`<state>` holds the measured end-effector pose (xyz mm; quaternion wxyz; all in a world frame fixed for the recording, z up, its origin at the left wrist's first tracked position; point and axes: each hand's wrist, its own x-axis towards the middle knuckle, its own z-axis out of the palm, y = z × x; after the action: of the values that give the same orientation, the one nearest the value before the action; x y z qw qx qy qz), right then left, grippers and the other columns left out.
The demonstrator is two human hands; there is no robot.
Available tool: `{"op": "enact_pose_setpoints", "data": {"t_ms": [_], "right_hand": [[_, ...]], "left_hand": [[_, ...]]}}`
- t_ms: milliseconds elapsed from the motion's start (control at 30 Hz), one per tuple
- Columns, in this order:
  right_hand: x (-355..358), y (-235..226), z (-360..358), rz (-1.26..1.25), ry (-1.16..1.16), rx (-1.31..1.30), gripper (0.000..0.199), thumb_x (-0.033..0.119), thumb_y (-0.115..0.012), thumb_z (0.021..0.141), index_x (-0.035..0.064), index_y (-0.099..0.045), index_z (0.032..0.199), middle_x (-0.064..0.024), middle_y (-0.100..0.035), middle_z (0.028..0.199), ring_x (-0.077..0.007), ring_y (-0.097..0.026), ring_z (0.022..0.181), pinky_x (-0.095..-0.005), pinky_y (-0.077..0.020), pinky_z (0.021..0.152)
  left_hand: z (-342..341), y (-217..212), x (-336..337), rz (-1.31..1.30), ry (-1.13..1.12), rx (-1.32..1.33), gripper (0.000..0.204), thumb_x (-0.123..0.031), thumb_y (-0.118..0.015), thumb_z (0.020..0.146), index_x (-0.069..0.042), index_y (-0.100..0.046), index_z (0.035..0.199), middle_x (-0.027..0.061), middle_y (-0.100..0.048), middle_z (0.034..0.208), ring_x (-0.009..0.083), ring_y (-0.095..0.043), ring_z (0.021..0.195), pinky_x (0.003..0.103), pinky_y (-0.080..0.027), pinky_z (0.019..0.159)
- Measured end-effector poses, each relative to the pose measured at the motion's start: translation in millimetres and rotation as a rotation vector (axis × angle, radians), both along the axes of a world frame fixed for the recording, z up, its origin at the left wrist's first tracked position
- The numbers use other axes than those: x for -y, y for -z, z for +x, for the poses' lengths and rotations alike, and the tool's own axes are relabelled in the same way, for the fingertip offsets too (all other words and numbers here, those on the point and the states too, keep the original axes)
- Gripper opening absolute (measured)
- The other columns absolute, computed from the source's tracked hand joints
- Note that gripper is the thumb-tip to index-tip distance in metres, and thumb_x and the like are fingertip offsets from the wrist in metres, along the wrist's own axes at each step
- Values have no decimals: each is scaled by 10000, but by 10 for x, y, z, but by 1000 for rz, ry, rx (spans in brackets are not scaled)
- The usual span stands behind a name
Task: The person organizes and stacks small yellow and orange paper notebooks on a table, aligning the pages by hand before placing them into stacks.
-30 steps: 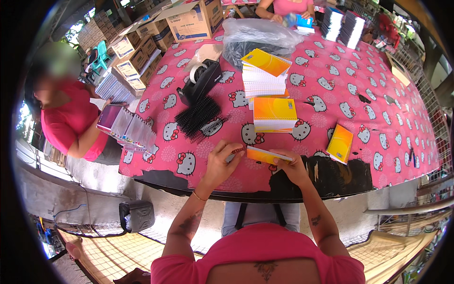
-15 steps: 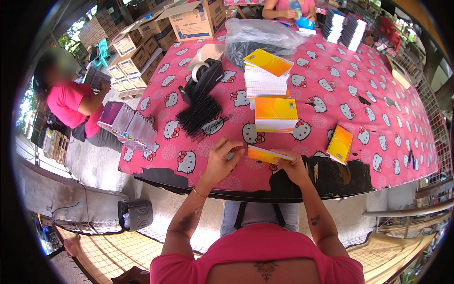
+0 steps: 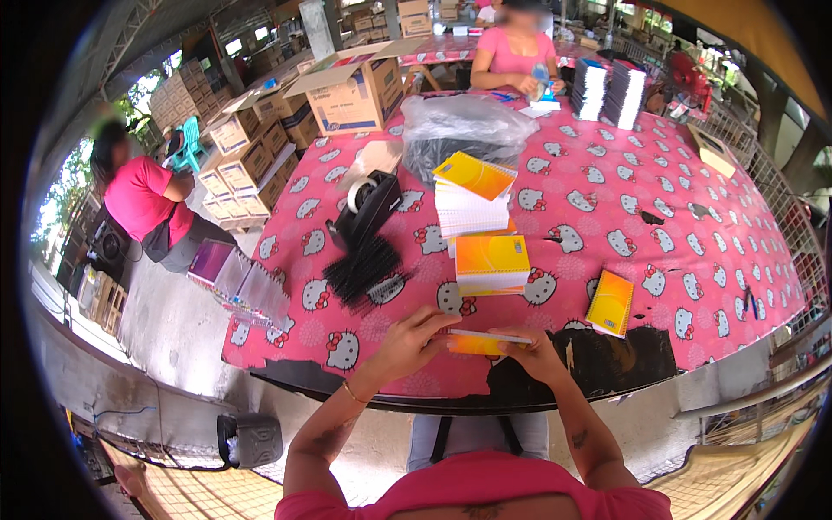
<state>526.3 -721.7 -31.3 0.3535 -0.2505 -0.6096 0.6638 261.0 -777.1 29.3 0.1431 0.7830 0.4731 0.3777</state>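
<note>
A small notebook (image 3: 477, 343) with a yellow-orange cover is held edge-up near the table's front edge. My right hand (image 3: 536, 354) grips its right end between thumb and fingers. At its left end my left hand (image 3: 407, 347) has its fingers pinched together; what lies between them is too small to tell. Just beyond stands a stack of matching notebooks (image 3: 492, 264), with another fanned pile (image 3: 472, 195) behind it. To the right lies a single notebook (image 3: 611, 303) with a dark spiral along its edge. Left of the stacks is a heap of black binding coils (image 3: 362, 276).
A black tape dispenser (image 3: 368, 208) stands behind the coils. Clear-wrapped notebooks (image 3: 238, 282) line the left table edge. Plastic sheeting (image 3: 464, 130), a carton (image 3: 355, 95) and tall notebook stacks (image 3: 607, 91) occupy the far side. Co-workers are at the left and far side. Pliers (image 3: 750, 302) lie far right.
The view has tilted up, so the table sits lower in the picture. The notebook stays between my hands, now seen more edge-on. The co-worker on the left has turned away.
</note>
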Motion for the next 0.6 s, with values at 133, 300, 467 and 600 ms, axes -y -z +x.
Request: {"op": "enact_pose_setpoints", "data": {"t_ms": [133,300,467,600], "right_hand": [[-15,-49,33,82,5,37,281,47,-604,968,-40,-637,1233,-90,-704,1080,-124,-655,940,-271,-530,846],[76,-91,6,120,176,83,283,47,-614,955,-22,-646,1228,-99,-712,1114,-132,-651,977,-272,-514,882],[150,-272,-151,203,218,123,293,55,-625,958,-18,-643,1241,-72,-705,1110,-100,-630,987,-262,-508,883],[153,-268,-102,173,197,151,277,57,-618,956,-4,-656,1223,-86,-716,1105,-113,-638,965,-269,-511,857]], "left_hand": [[-45,-7,-72,-162,42,-67,343,-238,-665,916,-84,-623,1220,112,-627,1016,274,-660,815,421,-517,726],[373,-24,-7,152,-311,-527,636,-435,-591,925,-39,-471,1408,198,-546,1282,359,-547,1158,553,-388,997],[561,264,273,279,-517,-613,544,-374,-621,908,-39,-534,1328,162,-589,1247,327,-524,1241,636,-205,1123],[218,-128,-51,141,-213,-308,290,-249,-662,898,-81,-639,1133,82,-682,1013,281,-643,1008,578,-312,1083]]}}
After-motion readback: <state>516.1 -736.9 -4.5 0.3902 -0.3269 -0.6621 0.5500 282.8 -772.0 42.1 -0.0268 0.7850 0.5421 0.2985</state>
